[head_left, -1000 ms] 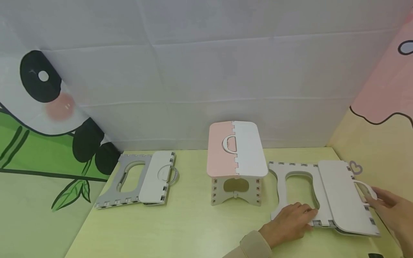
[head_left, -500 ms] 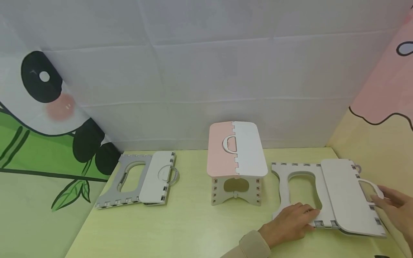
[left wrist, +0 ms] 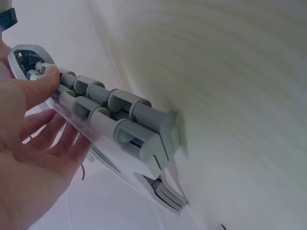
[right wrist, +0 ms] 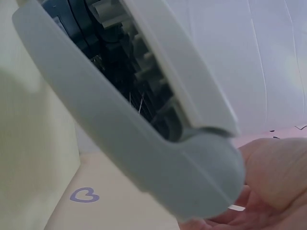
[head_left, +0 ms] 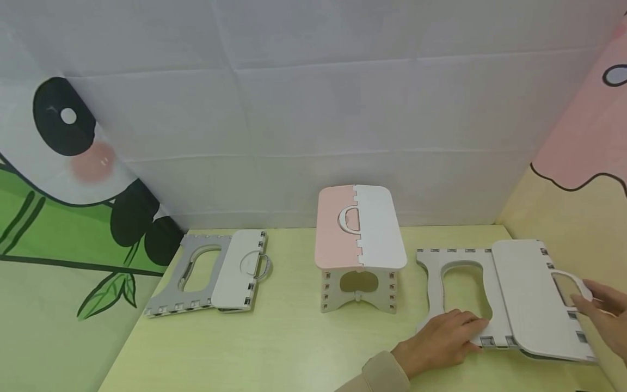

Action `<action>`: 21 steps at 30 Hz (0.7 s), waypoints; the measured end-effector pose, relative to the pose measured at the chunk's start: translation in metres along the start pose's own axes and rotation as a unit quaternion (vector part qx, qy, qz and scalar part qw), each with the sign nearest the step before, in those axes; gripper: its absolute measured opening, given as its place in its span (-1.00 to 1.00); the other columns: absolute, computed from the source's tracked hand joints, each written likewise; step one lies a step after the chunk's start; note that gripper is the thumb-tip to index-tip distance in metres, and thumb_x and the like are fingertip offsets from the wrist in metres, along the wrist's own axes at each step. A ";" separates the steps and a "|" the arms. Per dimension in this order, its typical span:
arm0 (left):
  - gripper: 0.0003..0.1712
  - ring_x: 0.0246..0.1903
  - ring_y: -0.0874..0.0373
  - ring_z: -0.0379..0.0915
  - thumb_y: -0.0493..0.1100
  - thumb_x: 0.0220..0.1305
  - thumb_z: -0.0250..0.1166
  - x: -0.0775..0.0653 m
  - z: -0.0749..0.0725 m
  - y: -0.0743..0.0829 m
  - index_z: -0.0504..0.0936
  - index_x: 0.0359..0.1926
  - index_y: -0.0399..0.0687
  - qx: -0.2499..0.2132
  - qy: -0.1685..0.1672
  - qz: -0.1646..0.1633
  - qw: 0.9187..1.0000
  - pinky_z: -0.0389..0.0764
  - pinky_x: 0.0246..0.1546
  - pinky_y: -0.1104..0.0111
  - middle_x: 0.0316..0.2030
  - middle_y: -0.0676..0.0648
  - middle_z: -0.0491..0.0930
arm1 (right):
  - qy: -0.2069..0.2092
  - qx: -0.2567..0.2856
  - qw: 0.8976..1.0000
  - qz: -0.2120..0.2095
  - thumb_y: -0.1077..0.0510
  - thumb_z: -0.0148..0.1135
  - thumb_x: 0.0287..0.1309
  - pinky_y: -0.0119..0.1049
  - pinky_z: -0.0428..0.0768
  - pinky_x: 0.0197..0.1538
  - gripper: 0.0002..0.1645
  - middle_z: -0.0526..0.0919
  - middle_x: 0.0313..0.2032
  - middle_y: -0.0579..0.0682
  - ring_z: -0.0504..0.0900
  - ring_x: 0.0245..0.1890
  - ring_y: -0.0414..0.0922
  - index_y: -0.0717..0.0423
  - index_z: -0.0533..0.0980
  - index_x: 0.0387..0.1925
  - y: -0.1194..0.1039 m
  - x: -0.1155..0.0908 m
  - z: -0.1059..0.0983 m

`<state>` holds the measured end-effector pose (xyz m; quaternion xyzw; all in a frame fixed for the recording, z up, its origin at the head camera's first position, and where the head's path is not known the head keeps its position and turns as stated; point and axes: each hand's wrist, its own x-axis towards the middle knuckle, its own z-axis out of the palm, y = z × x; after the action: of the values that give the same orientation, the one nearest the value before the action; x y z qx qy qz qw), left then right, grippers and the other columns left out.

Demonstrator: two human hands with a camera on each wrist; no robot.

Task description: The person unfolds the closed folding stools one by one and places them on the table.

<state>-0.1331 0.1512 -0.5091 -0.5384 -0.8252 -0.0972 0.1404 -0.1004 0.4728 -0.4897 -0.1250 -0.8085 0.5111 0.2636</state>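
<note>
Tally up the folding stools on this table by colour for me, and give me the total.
White folding stool: 1
Pink-and-white folding stool: 1
Grey-and-white folding stool: 1
Total: 3

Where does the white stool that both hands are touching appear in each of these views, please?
Head: the white stool is at the right, left hand on its near edge, right hand at its handle.
Left wrist: the white stool runs diagonally from upper left to lower centre.
Right wrist: the white stool, close up, stretches from top left to lower centre.
Shared landmark: the tabletop, at bottom, right and left respectively.
</note>
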 end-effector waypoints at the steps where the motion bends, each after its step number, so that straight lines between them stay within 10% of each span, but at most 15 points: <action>1: -0.35 0.04 0.40 0.50 0.15 0.41 0.33 0.000 0.000 0.000 0.49 0.40 0.01 -0.001 -0.002 -0.001 1.000 0.36 0.10 0.75 0.16 0.15 0.60 | 0.004 0.007 1.000 -0.007 0.49 0.26 0.24 -0.78 0.44 -0.44 -0.24 0.49 -0.36 -0.83 0.52 -0.48 -0.69 -0.64 0.53 -0.14 0.002 0.001 0.000; 13: -0.33 0.10 0.40 0.46 0.14 0.45 0.28 0.002 -0.003 -0.002 0.43 0.46 0.02 -0.034 -0.026 -0.011 0.999 0.32 0.12 0.75 0.22 0.15 0.56 | 0.025 -0.030 0.999 -0.013 0.38 0.20 0.38 -0.83 0.42 -0.37 -0.38 0.41 -0.30 -0.87 0.47 -0.45 -0.76 -0.53 0.50 0.05 0.004 0.007 -0.001; 17: -0.34 0.11 0.39 0.46 0.13 0.47 0.26 0.002 -0.005 -0.003 0.42 0.47 0.00 -0.050 -0.028 -0.013 0.998 0.33 0.12 0.75 0.22 0.13 0.56 | 0.046 -0.050 0.995 -0.073 0.34 0.20 0.42 -0.83 0.46 -0.32 -0.49 0.46 -0.24 -0.82 0.48 -0.38 -0.77 -0.34 0.55 0.16 0.034 0.018 -0.003; 21: -0.35 0.11 0.37 0.47 0.11 0.48 0.26 0.001 -0.007 -0.004 0.42 0.46 -0.02 -0.059 -0.018 -0.009 0.998 0.34 0.13 0.73 0.21 0.11 0.57 | 0.053 -0.091 0.992 -0.073 0.46 0.10 0.42 -0.87 0.42 -0.30 -0.56 0.35 -0.27 -0.86 0.38 -0.35 -0.82 0.21 0.51 0.27 -0.005 0.009 0.005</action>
<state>-0.1363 0.1489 -0.5025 -0.5399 -0.8253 -0.1372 0.0924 -0.1104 0.4706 -0.4841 -0.1157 -0.8435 0.4077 0.3301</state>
